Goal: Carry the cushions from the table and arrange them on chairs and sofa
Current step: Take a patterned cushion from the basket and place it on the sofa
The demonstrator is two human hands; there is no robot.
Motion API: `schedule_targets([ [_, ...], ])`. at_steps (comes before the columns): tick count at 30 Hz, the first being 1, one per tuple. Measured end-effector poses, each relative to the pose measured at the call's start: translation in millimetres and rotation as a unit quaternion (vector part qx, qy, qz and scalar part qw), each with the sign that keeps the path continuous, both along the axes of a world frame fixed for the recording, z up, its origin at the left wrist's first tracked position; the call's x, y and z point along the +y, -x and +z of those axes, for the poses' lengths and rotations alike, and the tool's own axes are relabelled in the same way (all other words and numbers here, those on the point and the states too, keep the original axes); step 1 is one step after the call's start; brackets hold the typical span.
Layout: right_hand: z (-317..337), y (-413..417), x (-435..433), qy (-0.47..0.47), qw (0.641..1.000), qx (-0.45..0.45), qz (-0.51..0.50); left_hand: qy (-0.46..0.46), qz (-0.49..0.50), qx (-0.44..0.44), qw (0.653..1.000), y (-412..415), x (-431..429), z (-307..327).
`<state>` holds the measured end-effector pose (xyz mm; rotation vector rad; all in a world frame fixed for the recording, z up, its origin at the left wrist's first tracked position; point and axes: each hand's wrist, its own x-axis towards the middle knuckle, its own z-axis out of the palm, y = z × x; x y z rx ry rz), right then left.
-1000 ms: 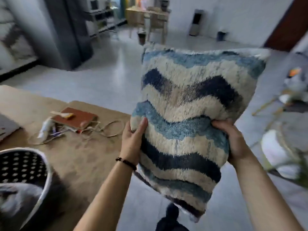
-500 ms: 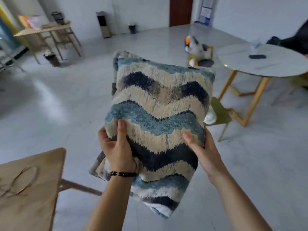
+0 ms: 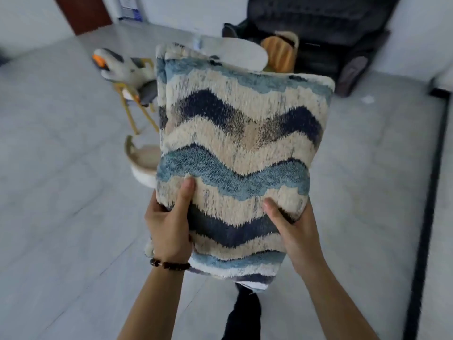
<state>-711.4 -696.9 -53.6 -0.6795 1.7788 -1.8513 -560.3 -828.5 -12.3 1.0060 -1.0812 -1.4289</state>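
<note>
Head view, looking forward and down. A shaggy cushion (image 3: pixel 245 148) with wavy bands of cream, light blue and navy filled the centre of the frame, held upright in the air above the grey tiled floor (image 3: pixel 61 192). The left hand (image 3: pixel 169 227), at lower centre-left, grasped the cushion's lower left edge, with the thumb laid on the front face and the fingers wrapped behind. A dark beaded bracelet (image 3: pixel 170 265) circled that wrist. The right hand (image 3: pixel 296 231), at lower centre-right, grasped the lower right edge in the same way, thumb pressed into the pile. Along the cushion's left side and top left corner a 2nd fabric edge of like pattern showed behind the 1st; whether it belonged to a separate cushion could not be told. Behind the cushion's top edge lay part of a round white tabletop (image 3: pixel 240 54). In the upper left of the frame, a grey-and-white plush toy (image 3: pixel 122 69) with an orange patch sat on a chair (image 3: pixel 147 93) with yellow legs. A pale rounded seat (image 3: pixel 143 163) stood at centre-left, partly hidden by the cushion. A dark sofa (image 3: pixel 318 28) occupied the upper right, with a tan ribbed object (image 3: pixel 279 56) just in front of it. A red-brown door (image 3: pixel 83 13) stood at the top left. A dark trouser leg (image 3: pixel 245 315) appeared at bottom centre, below the cushion.
</note>
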Motion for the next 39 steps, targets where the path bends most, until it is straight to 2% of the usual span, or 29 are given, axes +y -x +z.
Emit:
schedule_targets([
  [4, -2.1, 108.8, -36.4, -0.009, 0.998, 0.041, -0.057, 0.025, -0.096, -0.011, 0.995, 116.0, -54.7, -15.7],
  [8, 22.3, 212.6, -60.7, -0.024, 0.992, 0.056, -0.107, 0.030, -0.189, -0.016, 0.981, 234.9, -100.3, -3.7],
  [13, 42.8, 323.9, -71.1, -0.035, 0.979, 0.072, -0.188, 0.045, -0.319, -0.062, 0.945, 366.4, -141.7, 7.7],
  [17, 20.4, 413.1, -91.4, -0.044, 0.968, 0.068, -0.235, 0.064, -0.375, -0.110, 0.918, 467.8, -175.7, -11.8],
  [22, -16.7, 551.9, -149.7, -0.029, 0.967, 0.049, -0.250, 0.031, -0.394, -0.127, 0.910, 615.1, -228.3, -37.4],
  [32, 23.8, 851.1, -296.1, -0.021, 0.982, 0.046, -0.183, 0.017, -0.383, -0.104, 0.918, 873.5, -365.8, -3.9],
  [39, -6.3, 1036.4, -409.0, -0.031, 0.986, 0.046, -0.160, -0.031, -0.362, -0.088, 0.928, 1045.0, -466.3, -33.1],
])
